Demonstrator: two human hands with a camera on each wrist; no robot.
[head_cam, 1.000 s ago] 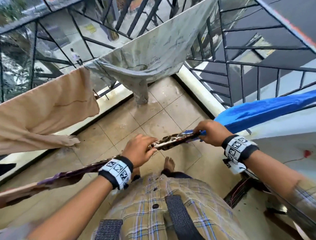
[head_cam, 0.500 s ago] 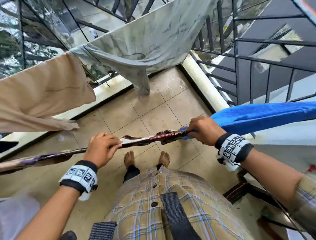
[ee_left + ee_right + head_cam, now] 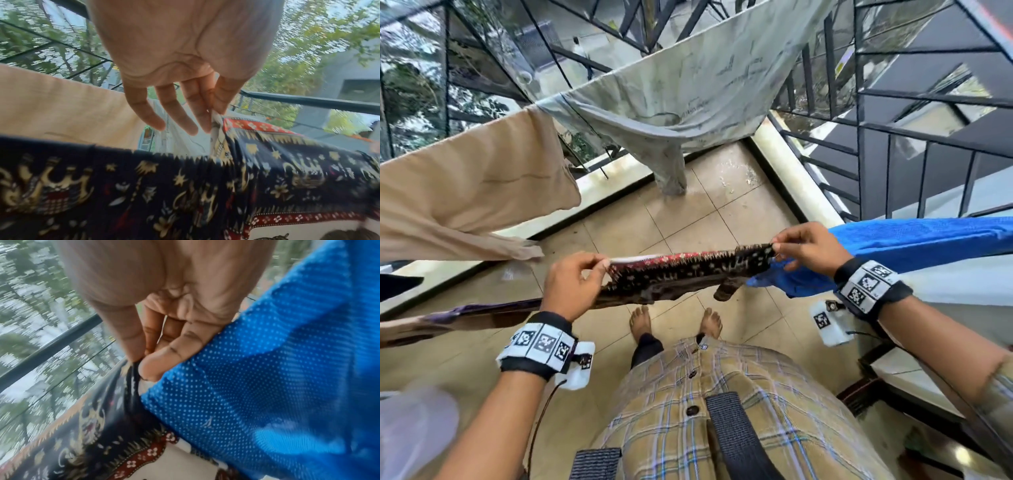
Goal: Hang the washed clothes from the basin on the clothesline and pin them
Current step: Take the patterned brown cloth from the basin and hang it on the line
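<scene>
The batik cloth (image 3: 688,270) is dark navy with cream and gold motifs and a red border of small white flowers. Beside it hangs a bright blue garment (image 3: 914,240) with a fine dotted mesh pattern; farther off, a plain beige cloth (image 3: 469,192) and a pale grey-green one (image 3: 688,89).

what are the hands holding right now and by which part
Both hold the dark patterned batik cloth by its top edge: left hand pinches the red-bordered left end, right hand pinches the right corner.

We saw a woven patterned cloth (image 3: 688,270), a blue dotted mesh fabric (image 3: 914,240), glossy wet floor tiles (image 3: 739,212) and dark metal railings (image 3: 876,102).
</scene>
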